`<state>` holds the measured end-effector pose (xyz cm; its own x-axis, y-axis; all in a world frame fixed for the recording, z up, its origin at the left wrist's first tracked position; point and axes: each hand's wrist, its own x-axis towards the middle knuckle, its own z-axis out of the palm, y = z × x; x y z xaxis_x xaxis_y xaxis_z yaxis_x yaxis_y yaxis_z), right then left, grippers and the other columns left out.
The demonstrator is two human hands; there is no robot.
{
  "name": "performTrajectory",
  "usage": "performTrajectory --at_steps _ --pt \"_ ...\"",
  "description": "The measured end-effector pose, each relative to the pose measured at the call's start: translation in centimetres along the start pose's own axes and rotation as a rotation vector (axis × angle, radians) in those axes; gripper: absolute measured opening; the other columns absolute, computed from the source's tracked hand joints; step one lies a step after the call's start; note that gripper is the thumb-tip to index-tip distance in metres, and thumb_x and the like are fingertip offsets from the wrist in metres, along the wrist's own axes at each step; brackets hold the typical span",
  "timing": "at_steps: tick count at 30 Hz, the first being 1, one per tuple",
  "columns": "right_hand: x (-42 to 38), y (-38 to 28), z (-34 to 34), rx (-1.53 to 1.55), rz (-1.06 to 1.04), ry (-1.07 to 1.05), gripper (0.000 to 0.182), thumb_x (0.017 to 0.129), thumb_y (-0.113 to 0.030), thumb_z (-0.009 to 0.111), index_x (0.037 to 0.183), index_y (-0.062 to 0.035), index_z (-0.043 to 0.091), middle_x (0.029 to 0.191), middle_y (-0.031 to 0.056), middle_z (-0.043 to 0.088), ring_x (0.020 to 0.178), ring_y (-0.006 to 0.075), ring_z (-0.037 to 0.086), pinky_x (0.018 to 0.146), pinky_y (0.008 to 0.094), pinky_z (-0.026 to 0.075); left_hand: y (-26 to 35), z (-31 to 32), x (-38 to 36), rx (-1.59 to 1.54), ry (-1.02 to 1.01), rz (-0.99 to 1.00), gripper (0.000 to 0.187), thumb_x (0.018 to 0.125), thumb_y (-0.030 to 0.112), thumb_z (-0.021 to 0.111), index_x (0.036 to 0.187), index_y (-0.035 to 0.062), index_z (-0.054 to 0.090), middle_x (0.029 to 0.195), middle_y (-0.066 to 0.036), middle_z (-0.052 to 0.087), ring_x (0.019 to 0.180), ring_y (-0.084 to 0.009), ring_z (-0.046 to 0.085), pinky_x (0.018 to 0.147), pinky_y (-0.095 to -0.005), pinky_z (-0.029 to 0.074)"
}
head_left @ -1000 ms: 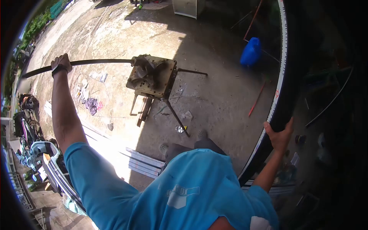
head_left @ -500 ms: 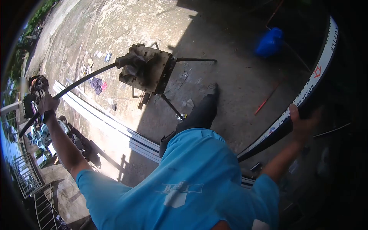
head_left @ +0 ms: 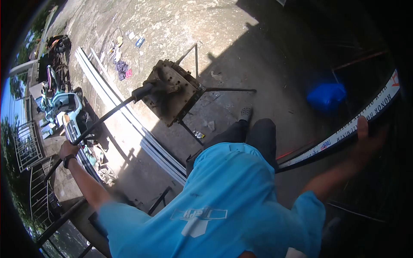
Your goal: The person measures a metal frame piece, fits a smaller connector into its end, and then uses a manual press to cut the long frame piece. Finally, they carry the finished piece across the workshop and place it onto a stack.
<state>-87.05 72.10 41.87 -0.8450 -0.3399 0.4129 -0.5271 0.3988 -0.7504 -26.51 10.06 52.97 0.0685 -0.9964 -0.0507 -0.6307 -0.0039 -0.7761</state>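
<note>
My left hand is closed around the far end of a long dark lever. That lever runs to a grimy metal bench machine standing on thin metal legs, possibly a hand punch or press. On the right, my right hand grips a long aluminium profile covered with white printed film. My thumb lies over its printed face, while the fingers are behind it in deep shadow. The profile curves down past my right knee, apart from the machine; its upper end goes out of view.
Several long white profiles lie on the concrete to the left. Beyond them stands a parked motorbike near a metal railing. A blue bag-like object and a red rod are on the shaded floor. Scraps litter the ground.
My view has turned. The lever end and my left hand have come closer to my body. The profile in my right hand has swung lower and lies flatter, and both my knees now show.
</note>
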Motion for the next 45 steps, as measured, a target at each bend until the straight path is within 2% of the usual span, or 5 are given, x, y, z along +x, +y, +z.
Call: performTrajectory --at_steps 4,11,17,31,45 --pt "11.2 2.3 4.1 -0.035 -0.078 -0.009 0.063 0.081 -0.025 0.083 0.127 0.0082 0.056 0.118 0.0162 0.063 0.106 0.0219 0.058 0.098 0.0335 0.046 0.8 0.1 -3.8 0.004 -0.125 -0.106 0.046 0.067 0.044 0.08 0.1 0.013 0.073 0.105 -0.013 0.074 0.099 -0.0322 0.07 0.088 -0.0442 0.054" --pt "31.7 10.1 12.2 0.099 0.472 -0.336 0.077 0.083 -0.035 0.076 0.139 0.0049 0.042 0.119 0.0212 0.061 0.095 0.0276 0.065 0.086 0.0381 0.057 6.0 -5.0 -14.3 0.059 -0.355 -0.326 0.052 0.076 0.054 0.076 0.108 0.0134 0.073 0.111 -0.013 0.072 0.106 -0.0318 0.069 0.089 -0.0448 0.055" --pt "45.4 8.5 26.3 0.954 -0.42 -0.62 0.073 0.077 -0.02 0.085 0.13 0.0097 0.046 0.107 0.0181 0.064 0.083 0.0187 0.066 0.07 0.0293 0.06 12.7 -13.2 -20.5 0.059 -0.448 -0.364 0.05 0.077 0.055 0.071 0.102 0.0126 0.076 0.106 -0.016 0.073 0.101 -0.0344 0.07 0.086 -0.0454 0.055" --pt "60.1 1.3 47.7 0.809 -0.618 -0.801 0.072 0.075 -0.024 0.088 0.127 0.0074 0.05 0.103 0.0147 0.067 0.086 0.0184 0.067 0.076 0.0288 0.058 18.3 -20.9 -19.9 0.029 -0.682 -0.492 0.06 0.073 0.06 0.073 0.102 0.0083 0.075 0.106 -0.019 0.072 0.102 -0.0363 0.069 0.088 -0.0462 0.054" --pt "66.3 -17.3 66.3 0.677 -0.866 -0.811 0.068 0.074 -0.028 0.088 0.126 0.0024 0.057 0.106 0.0114 0.069 0.094 0.0191 0.067 0.085 0.0315 0.055 22.3 -27.1 -16.7 -0.08 -0.825 -0.692 0.052 0.073 0.052 0.077 0.1 0.0081 0.072 0.105 -0.017 0.072 0.102 -0.0352 0.068 0.087 -0.0452 0.054"
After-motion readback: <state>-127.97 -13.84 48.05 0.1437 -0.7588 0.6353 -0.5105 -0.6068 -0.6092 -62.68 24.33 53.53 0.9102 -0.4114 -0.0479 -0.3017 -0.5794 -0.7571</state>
